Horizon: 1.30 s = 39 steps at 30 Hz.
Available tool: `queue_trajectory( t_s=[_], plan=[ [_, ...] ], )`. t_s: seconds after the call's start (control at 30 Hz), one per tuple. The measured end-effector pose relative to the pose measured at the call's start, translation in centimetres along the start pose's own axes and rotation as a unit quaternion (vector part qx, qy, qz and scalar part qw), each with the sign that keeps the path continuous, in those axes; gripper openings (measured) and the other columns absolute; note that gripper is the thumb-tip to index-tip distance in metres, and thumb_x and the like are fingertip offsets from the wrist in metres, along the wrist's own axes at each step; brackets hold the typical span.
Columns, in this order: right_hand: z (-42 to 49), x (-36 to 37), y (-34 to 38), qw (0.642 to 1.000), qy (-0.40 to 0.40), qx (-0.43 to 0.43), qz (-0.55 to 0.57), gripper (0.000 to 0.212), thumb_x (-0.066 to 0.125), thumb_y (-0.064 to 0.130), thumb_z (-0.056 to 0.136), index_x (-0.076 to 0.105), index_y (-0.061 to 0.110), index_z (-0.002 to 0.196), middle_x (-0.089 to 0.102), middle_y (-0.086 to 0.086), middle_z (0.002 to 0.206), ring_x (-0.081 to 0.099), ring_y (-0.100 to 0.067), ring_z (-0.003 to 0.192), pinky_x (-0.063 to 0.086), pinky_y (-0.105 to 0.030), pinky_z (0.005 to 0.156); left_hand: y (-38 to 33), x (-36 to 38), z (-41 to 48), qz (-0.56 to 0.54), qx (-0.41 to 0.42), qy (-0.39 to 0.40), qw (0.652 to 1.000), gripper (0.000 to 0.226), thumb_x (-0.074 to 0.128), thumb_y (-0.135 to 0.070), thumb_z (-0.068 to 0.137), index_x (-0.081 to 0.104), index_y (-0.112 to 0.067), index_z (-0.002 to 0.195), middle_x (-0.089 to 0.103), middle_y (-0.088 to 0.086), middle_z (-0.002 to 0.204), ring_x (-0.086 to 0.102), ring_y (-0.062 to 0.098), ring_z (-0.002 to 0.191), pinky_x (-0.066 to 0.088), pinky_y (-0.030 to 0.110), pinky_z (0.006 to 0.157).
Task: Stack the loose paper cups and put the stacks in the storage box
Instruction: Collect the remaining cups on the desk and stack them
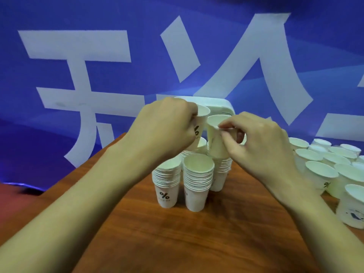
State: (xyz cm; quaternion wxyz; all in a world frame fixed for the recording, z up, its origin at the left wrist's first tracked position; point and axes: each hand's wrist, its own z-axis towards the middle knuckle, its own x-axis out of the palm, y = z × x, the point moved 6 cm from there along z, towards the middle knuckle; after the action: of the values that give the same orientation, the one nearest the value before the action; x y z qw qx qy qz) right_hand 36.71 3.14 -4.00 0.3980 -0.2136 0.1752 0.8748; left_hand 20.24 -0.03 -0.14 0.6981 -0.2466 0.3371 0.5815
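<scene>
Table (197, 233) bore everything | box (220, 107) stood behind the hands | loose cups (323, 168) massed at right | stacks (198, 180) stood mid-table | left hand (167, 127) gripped a cup (202, 115) | right hand (260, 138) pinched a second cup (216, 142) by its rim | step, by my reckoning: stacking; next calls for seating it squarely on a stack.

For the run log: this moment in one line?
left hand: holds cup | right hand: pinches second cup by rim | stacks: on table | loose cups: at right
</scene>
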Motion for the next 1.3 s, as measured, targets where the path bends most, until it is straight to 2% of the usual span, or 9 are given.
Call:
queue_trajectory(
  t_s=[0.07,0.2,0.37,0.6,0.77,0.93,1.1,1.2,1.3],
  plan=[
    [0.1,0.2,0.7,1.0,-0.001,0.004,0.02,0.008,0.067,0.031,0.087,0.072,0.031,0.093,0.054,0.016,0.076,0.062,-0.014,0.073,0.05,-0.035,0.059,1.7,0.0,-1.1,0.006,-0.017,0.008,1.0,0.02,0.042,-0.034,0.092,0.053,-0.02,0.082,0.06,0.0,0.082,0.054,0.03,0.076,0.027,0.03,0.049],
    [0.1,1.1,1.6,0.995,0.021,-0.004,0.095,0.008,0.07,0.025,0.086,0.073,0.03,0.092,0.06,0.014,0.075,0.06,-0.01,0.069,0.051,-0.035,0.063,4.3,0.2,-2.8,-0.015,-0.045,0.018,0.999,0.016,0.045,-0.033,0.093,0.053,-0.022,0.084,0.059,-0.003,0.08,0.055,0.028,0.076,0.039,0.033,0.056],
    [-0.4,2.6,2.0,0.987,0.061,0.001,0.146,0.01,0.072,0.021,0.086,0.073,0.03,0.091,0.066,0.012,0.079,0.062,-0.011,0.073,0.043,-0.023,0.059,5.4,0.4,-4.7,-0.056,-0.056,0.006,0.997,0.016,0.046,-0.035,0.093,0.056,-0.024,0.086,0.058,-0.007,0.081,0.055,0.025,0.077,0.047,0.038,0.063],
    [-1.0,4.1,2.4,0.986,0.106,0.002,0.131,0.009,0.066,0.031,0.084,0.071,0.033,0.09,0.064,0.013,0.077,0.061,-0.007,0.07,0.052,-0.037,0.065,6.1,1.8,-5.9,-0.076,-0.059,0.011,0.995,0.015,0.045,-0.036,0.093,0.054,-0.026,0.086,0.053,-0.009,0.08,0.055,0.021,0.075,0.048,0.038,0.064],
    [-1.6,5.1,2.4,0.98,0.192,0.001,0.058,0.017,0.057,0.049,0.086,0.068,0.037,0.09,0.065,0.02,0.083,0.057,-0.001,0.073,0.052,-0.035,0.066,6.6,2.1,-5.9,-0.08,-0.063,0.006,0.995,0.014,0.045,-0.034,0.093,0.053,-0.025,0.086,0.052,-0.008,0.078,0.054,0.021,0.072,0.045,0.038,0.061],
    [-2.2,5.9,2.4,0.964,0.266,-0.001,0.002,0.018,0.055,0.052,0.089,0.069,0.04,0.095,0.067,0.023,0.088,0.059,-0.001,0.082,0.052,-0.031,0.07,7.0,2.3,-5.9,-0.112,-0.067,0.003,0.991,0.012,0.049,-0.03,0.094,0.055,-0.024,0.085,0.053,-0.008,0.078,0.053,0.02,0.072,0.047,0.04,0.062],
    [-2.7,6.8,2.3,0.94,0.34,0.0,0.004,0.022,0.055,0.053,0.091,0.07,0.041,0.1,0.071,0.021,0.095,0.064,-0.001,0.091,0.053,-0.03,0.073,6.4,2.7,-5.7,-0.13,-0.049,0.013,0.99,0.011,0.049,-0.028,0.094,0.056,-0.023,0.086,0.052,-0.008,0.08,0.052,0.018,0.073,0.047,0.041,0.064],
    [-2.9,7.0,2.0,0.934,0.356,0.019,0.019,0.02,0.057,0.051,0.091,0.072,0.04,0.098,0.072,0.021,0.093,0.065,0.0,0.088,0.055,-0.033,0.073,6.0,2.6,-5.5,-0.133,-0.046,0.023,0.99,0.012,0.049,-0.028,0.093,0.056,-0.023,0.084,0.053,-0.008,0.079,0.052,0.016,0.071,0.046,0.039,0.064],
    [-2.9,7.1,1.8,0.932,0.358,0.034,0.039,0.017,0.06,0.05,0.09,0.072,0.041,0.095,0.073,0.019,0.091,0.065,0.0,0.086,0.056,-0.035,0.073,6.1,3.6,-5.6,-0.125,-0.061,0.067,0.988,0.014,0.049,-0.028,0.092,0.055,-0.022,0.081,0.052,-0.007,0.076,0.052,0.016,0.07,0.045,0.039,0.063]
  ],
)
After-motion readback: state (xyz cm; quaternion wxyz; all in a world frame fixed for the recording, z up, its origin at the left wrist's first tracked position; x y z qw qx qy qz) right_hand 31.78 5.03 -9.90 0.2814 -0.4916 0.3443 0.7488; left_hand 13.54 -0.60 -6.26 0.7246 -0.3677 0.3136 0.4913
